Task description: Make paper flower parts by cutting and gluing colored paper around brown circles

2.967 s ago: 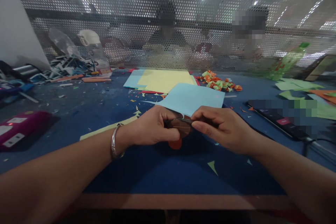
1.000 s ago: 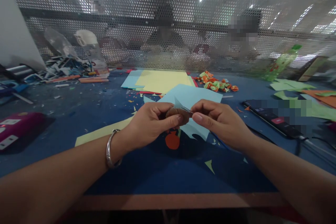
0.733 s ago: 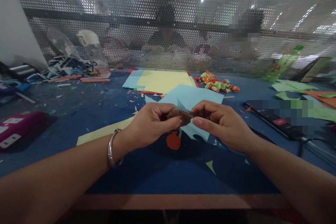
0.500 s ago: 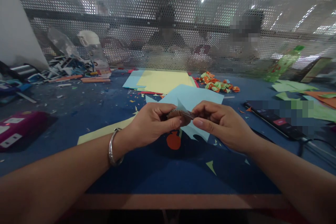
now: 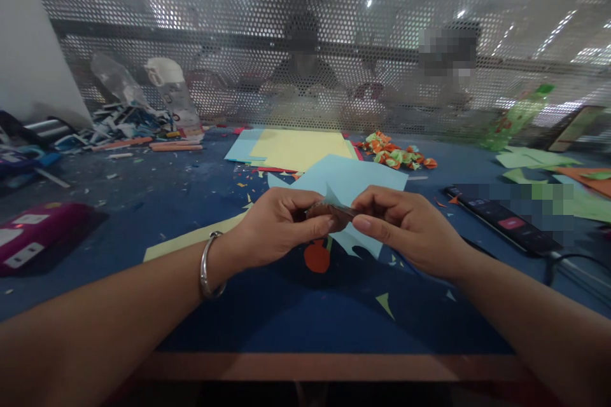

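Between thumb and fingers of my left hand [image 5: 284, 226], which wears a silver bangle, is a small, thin brownish piece [image 5: 329, 210] that looks like paper. My right hand [image 5: 405, 226] pinches the narrow right end of that piece; its fingertips partly hide it. Both hands are raised over the table, close together. Below them lies an orange round paper cutout [image 5: 317, 257] with a small notched top. Behind the fingers, a light blue paper sheet [image 5: 358, 172] with a ragged cut edge is spread out. A pale yellow paper strip [image 5: 191, 240] runs under my left wrist.
Yellow sheets [image 5: 305, 147] lie stacked at the back, near crumpled orange and green paper pieces [image 5: 401, 154]. A phone [image 5: 501, 219] with a cable is at right. At left are a purple power strip [image 5: 41, 232], a clear bottle [image 5: 176, 95] and scraps. A perforated metal screen [image 5: 229, 44] stands behind.
Hardly anything differs. Both hands keep hold of the brownish piece, with only a slight shift of the fingers, and the whole view has moved a little.
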A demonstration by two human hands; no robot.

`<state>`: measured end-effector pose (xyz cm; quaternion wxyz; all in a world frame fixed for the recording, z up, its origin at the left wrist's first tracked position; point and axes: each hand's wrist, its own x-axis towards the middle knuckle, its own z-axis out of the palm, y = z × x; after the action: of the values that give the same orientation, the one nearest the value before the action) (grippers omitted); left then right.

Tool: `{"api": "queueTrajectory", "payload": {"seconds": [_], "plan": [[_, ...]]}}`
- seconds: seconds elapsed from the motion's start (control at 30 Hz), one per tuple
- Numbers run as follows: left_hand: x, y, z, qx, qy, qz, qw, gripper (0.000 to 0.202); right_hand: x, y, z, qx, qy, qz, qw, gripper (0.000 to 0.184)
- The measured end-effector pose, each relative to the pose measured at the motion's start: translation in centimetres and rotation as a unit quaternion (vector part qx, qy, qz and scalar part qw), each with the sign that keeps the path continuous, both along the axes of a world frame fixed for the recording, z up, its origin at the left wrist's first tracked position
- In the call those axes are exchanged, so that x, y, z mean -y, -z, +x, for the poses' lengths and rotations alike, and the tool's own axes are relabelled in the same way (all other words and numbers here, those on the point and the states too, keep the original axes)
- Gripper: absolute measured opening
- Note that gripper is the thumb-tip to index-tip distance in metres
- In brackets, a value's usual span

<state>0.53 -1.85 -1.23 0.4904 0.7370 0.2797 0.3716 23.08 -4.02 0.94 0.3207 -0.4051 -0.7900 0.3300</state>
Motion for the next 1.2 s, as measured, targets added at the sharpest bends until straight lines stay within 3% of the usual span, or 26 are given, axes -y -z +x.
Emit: {"api": "queueTrajectory", "payload": {"seconds": [0.5,1.2], "plan": [[0.26,-0.58,0.00,-0.013,0.002,0.010,1.000,0.020,0.08,-0.15,0.01,-0.003,0.006,0.010,1.000,0.027],[0.12,-0.39,-0.27,0.009,0.070,0.000,0.997,0.034,-0.31,0.42,0.26,-0.012,-0.005,-0.008,1.000,0.032]]}}
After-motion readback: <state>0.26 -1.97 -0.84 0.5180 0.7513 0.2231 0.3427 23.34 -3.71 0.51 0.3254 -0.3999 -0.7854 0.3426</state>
